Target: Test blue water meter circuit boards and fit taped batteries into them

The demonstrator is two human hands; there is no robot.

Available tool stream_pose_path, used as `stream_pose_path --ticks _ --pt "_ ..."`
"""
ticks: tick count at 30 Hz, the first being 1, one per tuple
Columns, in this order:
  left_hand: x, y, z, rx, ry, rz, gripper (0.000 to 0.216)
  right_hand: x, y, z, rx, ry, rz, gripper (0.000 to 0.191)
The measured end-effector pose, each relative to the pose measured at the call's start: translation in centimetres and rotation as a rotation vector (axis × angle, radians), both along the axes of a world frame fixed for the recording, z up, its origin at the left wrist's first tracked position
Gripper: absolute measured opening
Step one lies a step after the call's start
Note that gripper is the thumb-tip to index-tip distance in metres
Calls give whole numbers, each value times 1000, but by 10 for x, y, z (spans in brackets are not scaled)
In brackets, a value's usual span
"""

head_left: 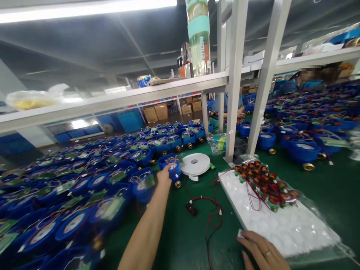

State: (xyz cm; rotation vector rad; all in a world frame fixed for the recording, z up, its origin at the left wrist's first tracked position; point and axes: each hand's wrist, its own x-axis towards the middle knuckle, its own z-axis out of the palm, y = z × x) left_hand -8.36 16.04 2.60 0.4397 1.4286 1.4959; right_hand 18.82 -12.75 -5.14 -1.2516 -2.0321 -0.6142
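My left hand [165, 173] reaches forward and grips the near side of a blue water meter [176, 170] with a brass fitting. Wires and a pale dial show inside the meter's housing. At the lower right, my right hand [260, 245] has its thumb and fingertips closed on a small white piece [240, 233], perhaps tape. Just right of the held meter lies a white tape roll [201, 164] with a loose end. Red and black wires [215, 215] with a small black connector [191, 208] lie between my hands.
Rows of blue meters [98, 180] fill the left side. On the right, a white foam tray [295, 228] bears several copper-coloured coil parts [263, 180]. Shelf posts [234, 93] stand behind it, with a bottle [199, 45] on the shelf. Other people work farther back.
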Motion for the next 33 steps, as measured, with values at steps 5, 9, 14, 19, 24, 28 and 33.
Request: stream_pose_path --ticks 5,9,14,19,24,28,33 --pt "12 -52 31 160 -88 -83 18 -9 -8 7 -83 20 18 26" --pt "2 -130 60 225 -141 -194 13 -17 -14 13 -80 -9 132 28" --pt "-29 -233 47 63 -172 -248 25 -42 -16 44 -318 -145 403 37" --pt "-54 -289 7 -100 -135 -211 51 -68 -13 76 -882 -254 679 45" --pt "-63 -308 -1 -165 -133 -127 55 -75 -12 66 -1043 -198 739 41" --pt "-73 -316 -4 -150 79 -179 57 -70 -14 39 -908 -132 686 24" --pt "-96 -340 -9 334 1128 -138 43 -67 -18 19 -713 2 643 12"
